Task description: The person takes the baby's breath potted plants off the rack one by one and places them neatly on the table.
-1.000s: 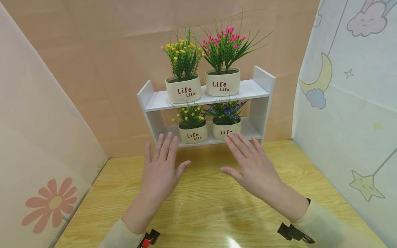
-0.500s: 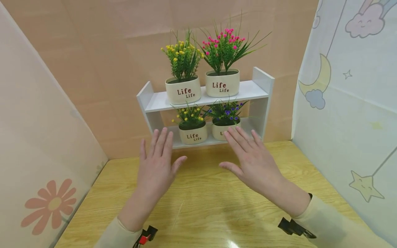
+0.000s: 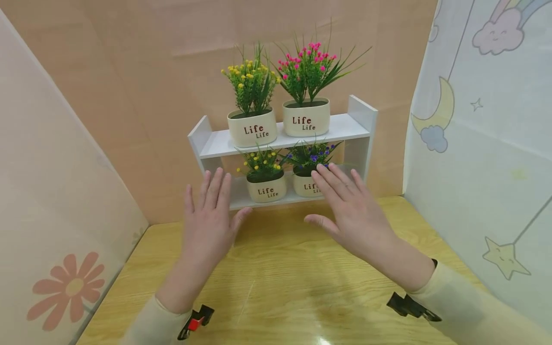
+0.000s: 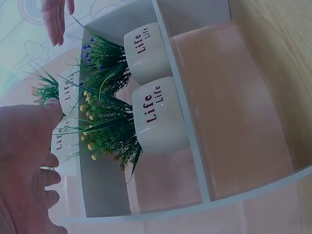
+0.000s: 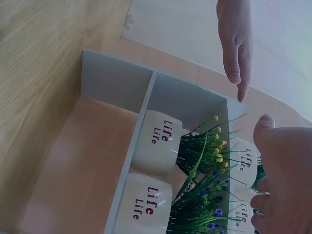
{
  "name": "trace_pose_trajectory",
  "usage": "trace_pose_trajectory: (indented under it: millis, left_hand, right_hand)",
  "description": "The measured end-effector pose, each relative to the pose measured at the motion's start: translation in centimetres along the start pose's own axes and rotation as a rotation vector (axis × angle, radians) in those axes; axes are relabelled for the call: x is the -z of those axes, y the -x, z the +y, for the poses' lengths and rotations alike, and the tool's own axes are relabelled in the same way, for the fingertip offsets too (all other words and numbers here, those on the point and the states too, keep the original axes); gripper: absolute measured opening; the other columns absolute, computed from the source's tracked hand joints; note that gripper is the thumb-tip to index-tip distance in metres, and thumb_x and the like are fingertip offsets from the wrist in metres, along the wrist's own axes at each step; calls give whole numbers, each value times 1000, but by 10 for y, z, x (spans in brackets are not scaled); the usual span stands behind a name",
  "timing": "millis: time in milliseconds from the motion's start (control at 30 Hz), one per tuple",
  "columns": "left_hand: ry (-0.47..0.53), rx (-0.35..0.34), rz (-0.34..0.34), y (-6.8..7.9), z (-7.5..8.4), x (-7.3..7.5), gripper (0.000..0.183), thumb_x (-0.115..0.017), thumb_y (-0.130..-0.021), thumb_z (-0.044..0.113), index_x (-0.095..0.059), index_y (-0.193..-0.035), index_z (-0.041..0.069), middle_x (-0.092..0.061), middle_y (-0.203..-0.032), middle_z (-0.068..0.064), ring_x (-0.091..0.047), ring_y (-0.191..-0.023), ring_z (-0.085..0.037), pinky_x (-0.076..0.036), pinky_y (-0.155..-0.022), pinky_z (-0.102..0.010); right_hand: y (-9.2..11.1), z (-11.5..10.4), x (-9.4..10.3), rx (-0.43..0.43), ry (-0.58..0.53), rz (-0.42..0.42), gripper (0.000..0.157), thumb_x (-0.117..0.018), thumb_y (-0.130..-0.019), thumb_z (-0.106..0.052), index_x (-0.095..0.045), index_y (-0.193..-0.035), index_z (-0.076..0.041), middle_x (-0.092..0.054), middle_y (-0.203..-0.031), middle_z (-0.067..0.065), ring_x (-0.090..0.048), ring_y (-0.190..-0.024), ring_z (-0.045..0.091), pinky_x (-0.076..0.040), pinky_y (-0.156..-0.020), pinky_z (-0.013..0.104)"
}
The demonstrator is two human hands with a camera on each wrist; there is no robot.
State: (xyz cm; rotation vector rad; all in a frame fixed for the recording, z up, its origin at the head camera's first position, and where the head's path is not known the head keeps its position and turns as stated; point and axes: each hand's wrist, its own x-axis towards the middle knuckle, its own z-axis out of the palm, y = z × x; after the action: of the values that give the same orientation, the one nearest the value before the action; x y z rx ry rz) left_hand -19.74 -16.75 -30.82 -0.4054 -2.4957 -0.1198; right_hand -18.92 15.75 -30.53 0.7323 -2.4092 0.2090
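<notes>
A white two-tier shelf [image 3: 349, 125] stands at the back of the table with potted artificial flowers on it. The upper tier bears a yellow-flowered pot [image 3: 252, 128] on the left and a pink-flowered pot [image 3: 306, 119] on the right. Below them sit a smaller yellow-flowered pot [image 3: 266, 188] and a purple-flowered pot [image 3: 304, 186]. My left hand [image 3: 209, 230] hangs in front of the shelf's lower left side, fingers straight and thumb spread. My right hand [image 3: 358, 220] is likewise spread, partly hiding the purple-flowered pot in the head view. Neither hand holds anything.
A wood-grain table [image 3: 276, 278] lies beneath the hands. Peach cloth [image 3: 142, 96] hangs behind the shelf. Pale printed panels flank the table, with a flower [image 3: 74, 287] on the left and a moon [image 3: 440, 108] on the right.
My left hand has moved up and to the left in the head view. The right hand has risen slightly. The pots keep their places on the shelf, while the view has shifted a little.
</notes>
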Motion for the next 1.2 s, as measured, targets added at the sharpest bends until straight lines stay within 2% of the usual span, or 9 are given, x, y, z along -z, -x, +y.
trace_pose_trajectory:
  millis: [300,533,633,967,1200]
  left_hand:
    - [-19,-14,58,-12,-8,3,90,-61,-110,57,-26,-175,6,-21,-182,-15,-9,-170,-35,-5,-132,-68]
    - [-17,-6,57,-25,-10,6,89,-59,-110,59,-25,-175,7,-21,-182,-14,-11,-169,-35,-5,-131,-68]
    - [-16,-9,57,-30,-12,7,89,-59,-111,58,-25,-175,6,-22,-182,-15,-12,-169,-36,-5,-131,-69]
    - [-11,5,60,-48,-20,4,89,-60,-110,58,-28,-173,5,-25,-180,-19,-15,-168,-39,-6,-131,-70]
    - [-15,15,37,-58,-23,4,88,-62,-110,56,-30,-173,3,-25,-180,-19,-14,-168,-39,-6,-131,-70]
  right_hand:
    - [-11,5,12,17,-11,41,98,-27,-107,-78,-30,-174,-7,-29,-180,13,-19,-168,35,-13,-134,60]
    - [-23,12,18,23,-5,73,93,-64,-106,-61,-33,-172,-3,-33,-178,16,-24,-167,37,-14,-133,61]
    - [-29,14,22,18,4,79,94,-73,-103,-54,-35,-171,-2,-35,-177,18,-26,-165,38,-16,-133,62]
    - [-46,22,31,-17,21,61,91,-71,-105,-54,-36,-170,-2,-36,-176,17,-26,-166,36,-18,-133,61]
    - [-54,24,35,-87,14,10,92,-66,-108,-58,-31,-173,-5,-29,-180,14,-18,-169,32,-12,-135,57]
